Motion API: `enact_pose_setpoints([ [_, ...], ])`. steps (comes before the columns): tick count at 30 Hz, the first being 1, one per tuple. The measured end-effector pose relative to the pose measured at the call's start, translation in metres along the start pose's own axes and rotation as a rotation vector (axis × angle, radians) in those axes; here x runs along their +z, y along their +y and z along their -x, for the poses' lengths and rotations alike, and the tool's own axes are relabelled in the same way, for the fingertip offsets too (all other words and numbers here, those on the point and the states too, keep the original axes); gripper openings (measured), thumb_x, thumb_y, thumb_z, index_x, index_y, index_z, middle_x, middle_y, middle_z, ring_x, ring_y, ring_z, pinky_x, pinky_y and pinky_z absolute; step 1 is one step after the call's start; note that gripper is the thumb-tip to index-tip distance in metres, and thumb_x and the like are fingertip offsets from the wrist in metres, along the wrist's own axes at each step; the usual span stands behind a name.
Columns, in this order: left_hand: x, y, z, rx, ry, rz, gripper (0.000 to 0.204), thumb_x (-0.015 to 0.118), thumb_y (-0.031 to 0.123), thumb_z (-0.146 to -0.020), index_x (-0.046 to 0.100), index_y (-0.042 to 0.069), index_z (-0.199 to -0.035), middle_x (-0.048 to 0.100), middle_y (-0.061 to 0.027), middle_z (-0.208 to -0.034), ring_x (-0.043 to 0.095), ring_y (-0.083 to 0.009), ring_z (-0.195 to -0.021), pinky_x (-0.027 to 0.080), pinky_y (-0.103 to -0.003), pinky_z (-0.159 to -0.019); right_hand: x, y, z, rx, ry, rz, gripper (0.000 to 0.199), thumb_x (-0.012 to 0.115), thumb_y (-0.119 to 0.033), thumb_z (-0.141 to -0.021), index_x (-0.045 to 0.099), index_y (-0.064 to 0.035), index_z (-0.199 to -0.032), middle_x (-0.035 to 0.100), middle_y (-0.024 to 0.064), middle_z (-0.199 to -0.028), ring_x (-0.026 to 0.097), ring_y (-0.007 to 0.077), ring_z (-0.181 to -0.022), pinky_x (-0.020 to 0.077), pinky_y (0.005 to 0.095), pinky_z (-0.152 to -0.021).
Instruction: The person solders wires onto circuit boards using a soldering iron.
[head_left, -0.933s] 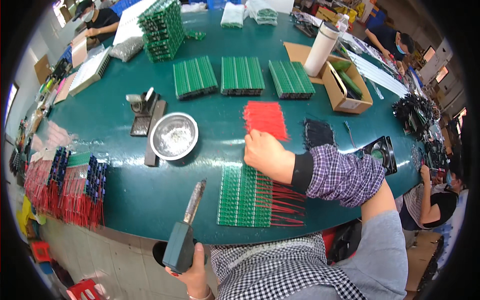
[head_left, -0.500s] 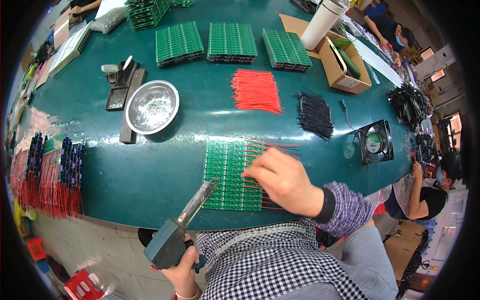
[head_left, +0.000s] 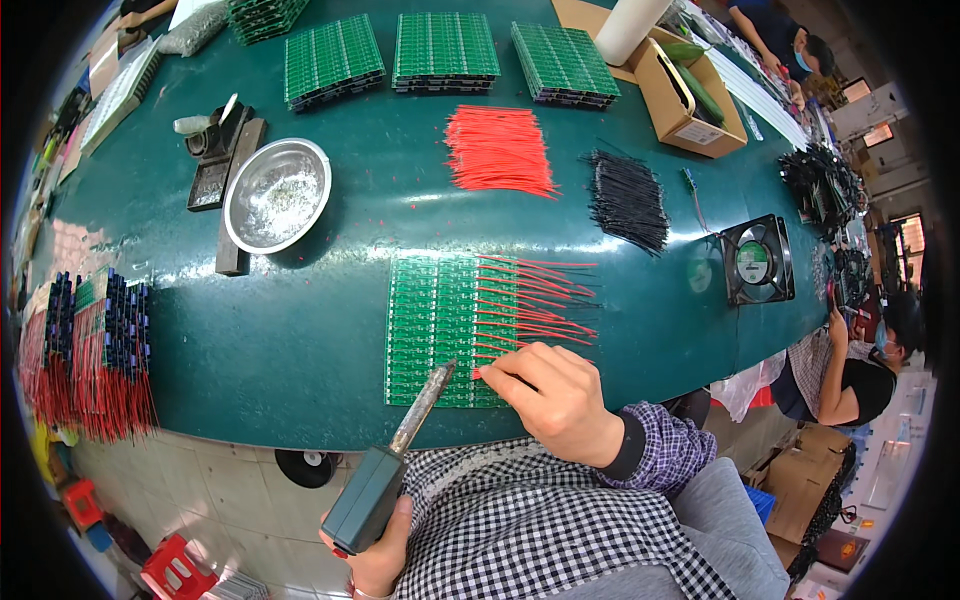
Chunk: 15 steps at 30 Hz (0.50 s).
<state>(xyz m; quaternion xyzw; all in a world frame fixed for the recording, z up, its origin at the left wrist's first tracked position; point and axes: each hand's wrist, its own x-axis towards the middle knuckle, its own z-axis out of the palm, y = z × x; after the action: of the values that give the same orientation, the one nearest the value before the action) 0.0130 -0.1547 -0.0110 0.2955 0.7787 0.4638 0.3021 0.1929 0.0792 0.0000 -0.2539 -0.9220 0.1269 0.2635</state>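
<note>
A green circuit board panel (head_left: pixel 440 325) lies flat near the table's front edge, with several red wires (head_left: pixel 535 300) sticking out of its right side. My right hand (head_left: pixel 555 395) pinches a red wire against the panel's lower right corner. My left hand (head_left: pixel 375 555) grips the dark handle of a soldering iron (head_left: pixel 395 460). The iron's metal tip points up at the panel's lower edge, just left of my right fingertips.
A loose red wire pile (head_left: pixel 500 150) and a black wire pile (head_left: pixel 628 200) lie beyond the panel. A steel bowl (head_left: pixel 277 195), an iron stand (head_left: pixel 215 150), green board stacks (head_left: pixel 445 50), a small fan (head_left: pixel 757 260) and a cardboard box (head_left: pixel 680 95) stand around. Another person sits at right.
My right hand came back from the red wire pile to the panel's lower right corner. The soldering iron rose, its tip now at the panel's edge.
</note>
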Motion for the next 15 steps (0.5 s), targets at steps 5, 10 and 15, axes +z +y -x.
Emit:
enact_pose_setpoints([
  [5,0.011,0.027,-0.016,0.11,0.034,-0.009,0.026,0.081,0.003,-0.069,0.073,-0.005,-0.093,0.07,-0.0141,-0.083,0.068,-0.0225,-0.063,0.052,-0.032,-0.057,0.0,0.0,-0.001,-0.016,0.004,0.007,0.021,0.071,-0.006,-0.077,0.073,0.001,-0.098,0.066,0.0057,-0.089,0.064,0.0179,-0.078,0.0479,0.0301,-0.062],
  [10,0.011,0.028,-0.017,0.139,-0.008,-0.051,0.026,0.08,0.001,-0.067,0.072,-0.005,-0.091,0.069,-0.0144,-0.081,0.067,-0.0236,-0.063,0.051,-0.032,-0.057,0.0,0.0,0.0,-0.027,-0.019,0.03,0.022,0.07,-0.006,-0.077,0.073,0.0018,-0.098,0.065,0.0059,-0.089,0.063,0.0183,-0.078,0.0477,0.0303,-0.063],
  [15,0.011,0.035,-0.019,0.161,-0.044,-0.119,0.024,0.079,0.0,-0.068,0.072,-0.005,-0.09,0.069,-0.0139,-0.082,0.067,-0.0237,-0.062,0.051,-0.032,-0.057,0.002,0.0,0.001,-0.029,-0.017,0.031,0.025,0.068,-0.006,-0.075,0.073,0.0023,-0.098,0.065,0.0061,-0.089,0.063,0.0186,-0.079,0.0477,0.0307,-0.064],
])
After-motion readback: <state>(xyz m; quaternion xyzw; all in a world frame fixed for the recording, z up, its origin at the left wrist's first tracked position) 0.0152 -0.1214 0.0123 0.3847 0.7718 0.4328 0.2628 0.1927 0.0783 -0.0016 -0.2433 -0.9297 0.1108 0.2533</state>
